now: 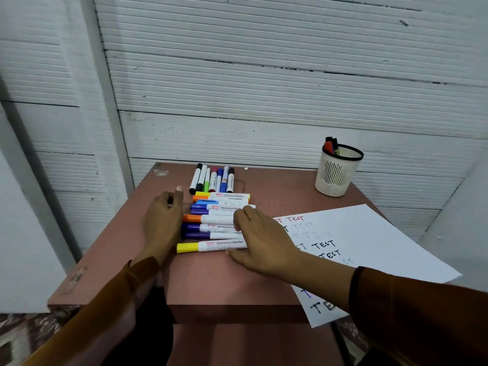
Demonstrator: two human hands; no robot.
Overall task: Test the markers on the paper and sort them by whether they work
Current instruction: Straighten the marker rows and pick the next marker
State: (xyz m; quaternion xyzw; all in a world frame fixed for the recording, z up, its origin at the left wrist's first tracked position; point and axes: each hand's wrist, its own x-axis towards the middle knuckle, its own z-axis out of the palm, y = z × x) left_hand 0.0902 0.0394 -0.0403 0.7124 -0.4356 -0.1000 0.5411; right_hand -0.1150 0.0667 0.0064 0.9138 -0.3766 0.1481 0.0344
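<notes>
Tabletop (237,281): both hands flanking marker row (216,223).

Left hand (162,220) reaching forward, edge-on, fingers loosely curled, thumb raised, holding nothing, right hand (260,243) palm down, fingers spread and slightly bent, thumb stretched toward the left, both forearms in brown sleeves (412,310), angled inward from the lower corners

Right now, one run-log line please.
left hand: open beside marker row | right hand: open, touching row | paper: TEST written | holder: markers
</notes>
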